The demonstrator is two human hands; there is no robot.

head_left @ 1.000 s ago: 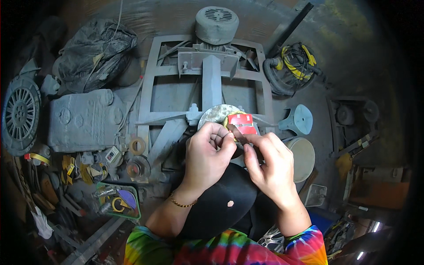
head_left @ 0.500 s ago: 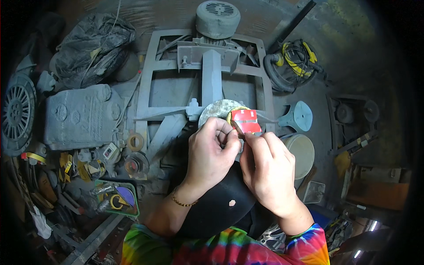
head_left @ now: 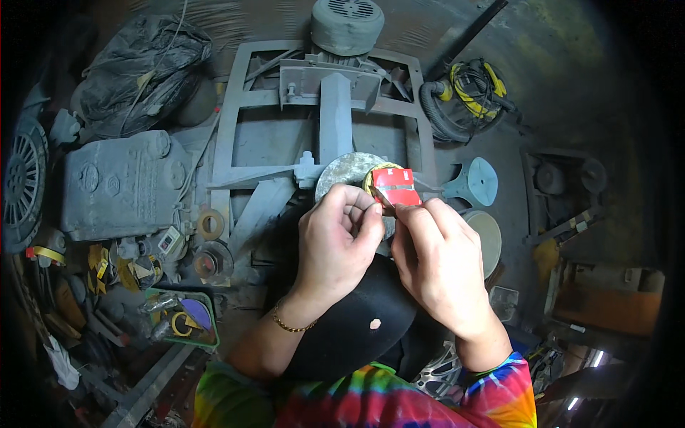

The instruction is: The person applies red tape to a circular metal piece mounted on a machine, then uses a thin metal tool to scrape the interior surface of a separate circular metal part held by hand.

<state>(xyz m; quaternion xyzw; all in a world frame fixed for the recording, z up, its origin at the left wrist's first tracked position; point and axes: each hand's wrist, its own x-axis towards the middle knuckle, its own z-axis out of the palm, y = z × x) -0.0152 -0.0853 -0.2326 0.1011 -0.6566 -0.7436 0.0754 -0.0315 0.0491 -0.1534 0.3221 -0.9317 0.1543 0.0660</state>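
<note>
In front of my lap, both hands are at a small flat piece faced with red adhesive-tape backing (head_left: 397, 178), split by a narrow gap. The thumb and fingertips of my left hand (head_left: 334, 242) pinch at its lower left corner, where a dark sliver stands up. My right hand (head_left: 444, 265), also closed, grips its near edge between thumb and forefinger. Exactly what each fingertip holds is partly hidden. Just behind lies a roll-like yellow ring (head_left: 368, 181) on a round, worn metal disc (head_left: 341, 170).
The disc adjoins a grey metal frame (head_left: 242, 60) with a motor (head_left: 347, 28) at its far end. A blue stool (head_left: 479, 182) and a round-topped bucket (head_left: 485, 239) stand right. At left are a grey tank (head_left: 114, 191), a tape roll (head_left: 210, 224) and a green tray (head_left: 214, 335).
The view has shifted slightly. The dark sliver at the red piece's lower left corner shows more clearly, and the piece is tilted a little differently. Both hands keep their pinch.
</note>
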